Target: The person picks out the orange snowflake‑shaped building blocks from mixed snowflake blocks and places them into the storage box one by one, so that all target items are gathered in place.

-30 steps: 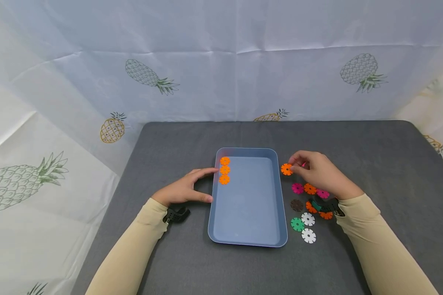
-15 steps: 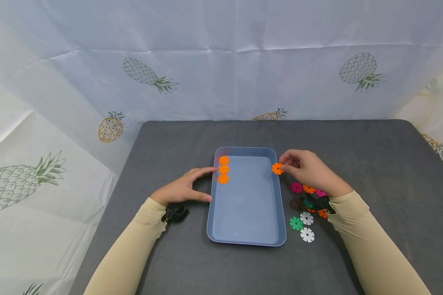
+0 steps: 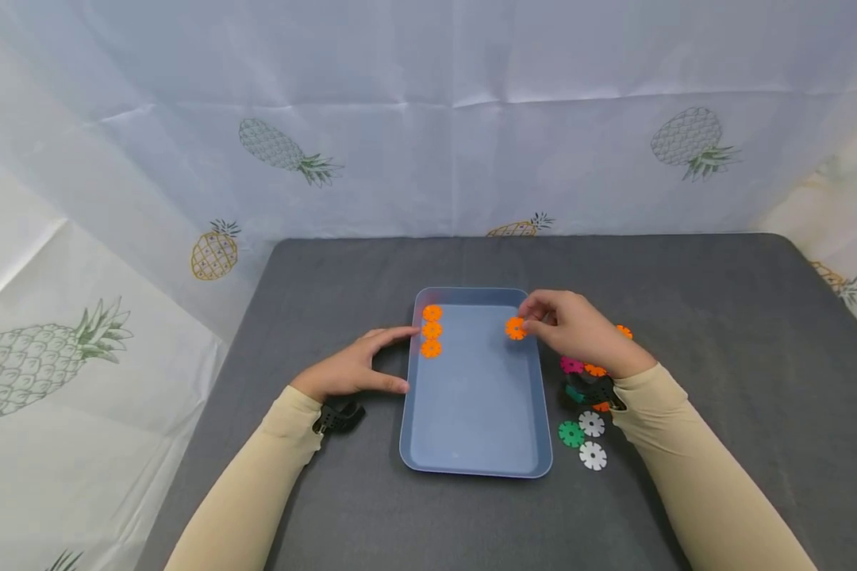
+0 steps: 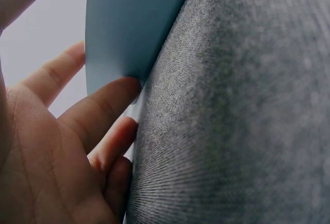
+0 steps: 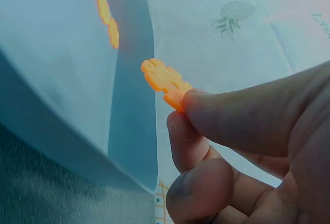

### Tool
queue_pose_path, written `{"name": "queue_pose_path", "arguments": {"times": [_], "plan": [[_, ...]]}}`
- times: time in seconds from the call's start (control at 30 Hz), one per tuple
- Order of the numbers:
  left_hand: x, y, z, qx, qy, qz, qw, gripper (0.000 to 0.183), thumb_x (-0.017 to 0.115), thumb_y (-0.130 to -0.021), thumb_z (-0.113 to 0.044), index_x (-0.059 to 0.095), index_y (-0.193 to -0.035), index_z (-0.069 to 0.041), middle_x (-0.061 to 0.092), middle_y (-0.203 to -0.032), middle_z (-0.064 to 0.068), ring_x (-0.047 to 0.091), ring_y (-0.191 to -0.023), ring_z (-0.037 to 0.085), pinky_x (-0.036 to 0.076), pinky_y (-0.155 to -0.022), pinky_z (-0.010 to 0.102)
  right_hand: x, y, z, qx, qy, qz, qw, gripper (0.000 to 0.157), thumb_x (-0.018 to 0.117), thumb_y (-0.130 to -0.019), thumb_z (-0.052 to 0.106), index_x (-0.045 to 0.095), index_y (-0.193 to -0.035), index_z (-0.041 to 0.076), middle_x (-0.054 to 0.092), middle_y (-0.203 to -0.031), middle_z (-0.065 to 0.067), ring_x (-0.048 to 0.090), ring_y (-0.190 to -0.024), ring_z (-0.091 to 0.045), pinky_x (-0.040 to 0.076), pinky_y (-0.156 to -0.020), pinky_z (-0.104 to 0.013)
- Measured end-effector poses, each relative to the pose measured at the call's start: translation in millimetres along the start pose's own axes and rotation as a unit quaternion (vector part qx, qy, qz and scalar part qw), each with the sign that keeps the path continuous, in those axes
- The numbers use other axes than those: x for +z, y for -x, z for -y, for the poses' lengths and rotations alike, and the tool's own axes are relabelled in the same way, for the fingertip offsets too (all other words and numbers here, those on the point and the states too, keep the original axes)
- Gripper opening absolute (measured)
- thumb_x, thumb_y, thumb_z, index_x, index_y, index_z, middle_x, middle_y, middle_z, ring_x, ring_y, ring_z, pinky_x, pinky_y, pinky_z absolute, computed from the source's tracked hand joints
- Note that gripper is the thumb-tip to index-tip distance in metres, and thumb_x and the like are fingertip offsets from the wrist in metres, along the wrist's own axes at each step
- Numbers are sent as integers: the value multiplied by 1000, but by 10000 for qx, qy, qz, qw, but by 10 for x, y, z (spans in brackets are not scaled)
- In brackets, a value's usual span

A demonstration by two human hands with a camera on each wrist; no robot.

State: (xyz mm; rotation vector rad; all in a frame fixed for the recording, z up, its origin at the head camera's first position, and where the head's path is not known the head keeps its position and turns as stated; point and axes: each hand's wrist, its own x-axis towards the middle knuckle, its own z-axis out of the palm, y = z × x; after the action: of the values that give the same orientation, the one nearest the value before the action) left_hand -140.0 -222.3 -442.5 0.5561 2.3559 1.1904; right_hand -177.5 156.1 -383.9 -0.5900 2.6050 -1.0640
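Between thumb and fingertips my right hand (image 3: 574,327) pinches an orange notched disc (image 3: 516,328), held over the right part of the blue tray (image 3: 471,469). The right wrist view shows the same orange disc (image 5: 165,82) tilted, its edge at the thumb tip. Three orange discs (image 3: 432,330) lie in a column along the tray's left inner side. My left hand (image 3: 353,366) touches the tray's left side with spread fingers and thumb. In the left wrist view, fingertips (image 4: 126,87) meet the tray's outer wall (image 4: 129,23).
Right of the tray, loose discs lie on the grey table: a green disc (image 3: 571,434), white discs (image 3: 593,456), a pink disc (image 3: 571,365) and orange ones, partly hidden by my right forearm. A pineapple-print cloth (image 3: 400,174) hangs behind the table.
My right hand has carried the orange disc leftward, from just outside the tray's right edge to above its inside. The left hand has stayed at the tray's left side.
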Motion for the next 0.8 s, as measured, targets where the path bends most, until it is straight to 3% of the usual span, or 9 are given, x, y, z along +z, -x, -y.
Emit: {"name": "queue_pose_path", "arguments": {"times": [0.8], "plan": [[47, -6, -1, 74, -80, -102, 9999, 88, 89, -85, -41, 44, -160, -29, 36, -166, 5, 29, -153, 30, 27, -122, 61, 212, -166, 239, -497, 28, 160, 9986, 6, 70, -102, 10, 72, -107, 11, 71, -93, -4, 52, -65, -20, 48, -64, -35]]}}
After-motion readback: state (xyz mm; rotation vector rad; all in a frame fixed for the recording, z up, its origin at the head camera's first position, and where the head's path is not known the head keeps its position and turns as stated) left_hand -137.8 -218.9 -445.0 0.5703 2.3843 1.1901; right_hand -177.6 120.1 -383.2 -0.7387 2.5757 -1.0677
